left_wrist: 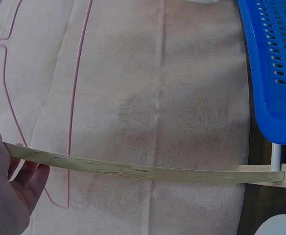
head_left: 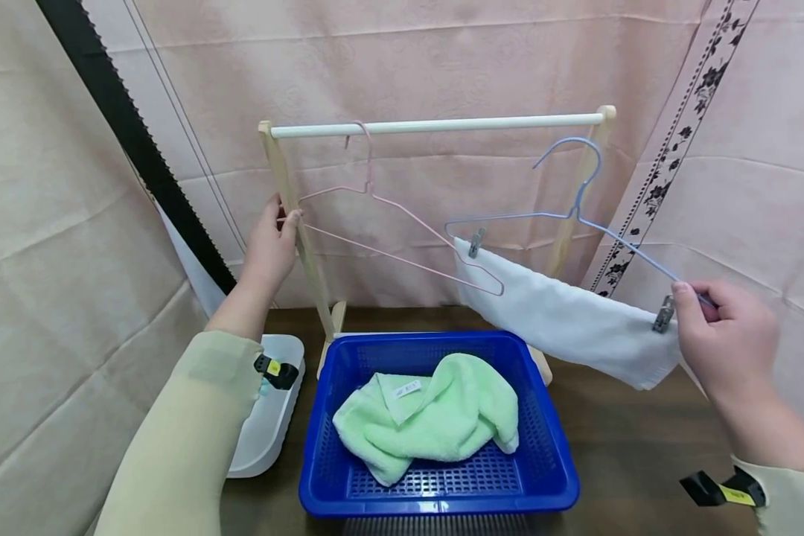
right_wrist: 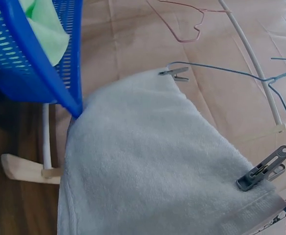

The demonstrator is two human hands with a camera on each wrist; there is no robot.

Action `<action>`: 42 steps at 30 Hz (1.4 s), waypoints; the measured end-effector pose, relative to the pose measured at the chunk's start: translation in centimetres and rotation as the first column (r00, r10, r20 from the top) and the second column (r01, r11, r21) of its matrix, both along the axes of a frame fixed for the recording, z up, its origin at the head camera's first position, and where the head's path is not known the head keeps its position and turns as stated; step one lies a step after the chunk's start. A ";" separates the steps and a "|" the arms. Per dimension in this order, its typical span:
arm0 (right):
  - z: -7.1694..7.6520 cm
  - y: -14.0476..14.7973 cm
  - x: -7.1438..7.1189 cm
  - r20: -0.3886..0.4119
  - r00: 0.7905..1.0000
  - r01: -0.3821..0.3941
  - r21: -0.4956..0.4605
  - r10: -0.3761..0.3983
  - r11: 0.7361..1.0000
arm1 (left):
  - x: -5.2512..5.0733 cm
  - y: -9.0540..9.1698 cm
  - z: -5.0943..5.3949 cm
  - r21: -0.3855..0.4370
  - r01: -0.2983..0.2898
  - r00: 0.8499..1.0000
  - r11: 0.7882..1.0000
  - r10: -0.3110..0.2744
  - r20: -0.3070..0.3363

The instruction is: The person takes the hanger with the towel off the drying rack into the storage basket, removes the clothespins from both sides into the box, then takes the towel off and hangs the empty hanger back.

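Observation:
My left hand grips the left wooden post of a small clothes rack, partway up. A pink wire hanger hooks over the rack's pale rail, its left corner beside that hand. On the right, my right hand holds a blue wire hanger by its right end. A white towel dangles from it, pinned by two grey clothespins, one near each end. The blue hook stands in front of and below the rail, apart from it. In the right wrist view, that hand shows only at the edge.
A blue plastic basket stands at the front centre, with a crumpled green towel inside. Left of it, partly behind my sleeve, is a white tray. Pinkish cloth hangs behind the rack.

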State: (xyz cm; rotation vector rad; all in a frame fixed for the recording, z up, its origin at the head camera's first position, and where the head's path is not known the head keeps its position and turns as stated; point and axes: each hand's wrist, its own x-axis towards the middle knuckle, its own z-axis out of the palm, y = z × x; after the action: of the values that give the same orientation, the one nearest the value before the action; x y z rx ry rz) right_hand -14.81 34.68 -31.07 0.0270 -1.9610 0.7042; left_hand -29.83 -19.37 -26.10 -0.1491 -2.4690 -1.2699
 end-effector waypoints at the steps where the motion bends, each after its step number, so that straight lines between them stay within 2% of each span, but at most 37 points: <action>1: -0.2 0.2 0.2 -0.002 1.000 0.004 0.017 -0.003 1.000 | 0.0 0.0 0.0 0.000 0.000 1.000 1.000 0.000 -0.001; 10: -1.8 1.4 1.7 -0.011 1.000 -0.021 0.107 0.022 0.994 | 0.1 -0.1 0.0 -0.011 0.001 1.000 1.000 -0.002 -0.015; 14: -2.6 2.2 2.3 -0.033 0.999 -0.025 0.085 0.028 0.996 | 0.0 -0.1 -0.1 -0.029 -0.001 1.000 1.000 0.001 -0.019; 19: -3.5 3.4 3.3 -0.068 0.997 -0.024 0.050 0.028 0.998 | -0.1 -0.1 -0.2 -0.014 0.004 1.000 1.000 -0.004 -0.006; 26: -3.9 4.3 5.1 -0.076 0.991 -0.109 0.074 0.114 0.991 | -0.1 -0.1 -0.2 -0.016 0.007 1.000 1.000 -0.008 -0.018; 28: -4.0 4.2 5.5 -0.099 0.984 -0.141 0.094 0.150 0.986 | -0.2 -0.1 -0.2 -0.018 0.006 1.000 1.000 -0.007 -0.024; 31: -3.8 3.7 5.9 -0.156 0.963 -0.200 0.137 0.221 0.970 | -0.1 -0.2 -0.2 -0.016 0.007 1.000 1.000 -0.007 -0.023; 35: -3.5 2.8 6.0 -0.233 0.924 -0.269 0.164 0.302 0.949 | 0.0 -0.3 -0.2 -0.011 0.002 1.000 1.000 -0.002 -0.013; 39: -3.8 2.8 5.7 -0.274 0.899 -0.301 0.182 0.343 0.936 | 0.0 -0.3 -0.2 -0.015 0.000 1.000 1.000 0.000 -0.017; 42: -4.4 3.1 5.6 -0.286 0.892 -0.307 0.188 0.351 0.933 | -0.1 -0.1 -0.1 -0.022 0.000 1.000 1.000 -0.001 -0.020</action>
State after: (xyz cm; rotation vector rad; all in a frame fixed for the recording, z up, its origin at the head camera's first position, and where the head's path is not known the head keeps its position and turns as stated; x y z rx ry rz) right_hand -9.25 37.73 -35.42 0.5395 -1.7046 0.7299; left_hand -29.97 -19.49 -26.25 -0.1674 -2.4671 -1.2358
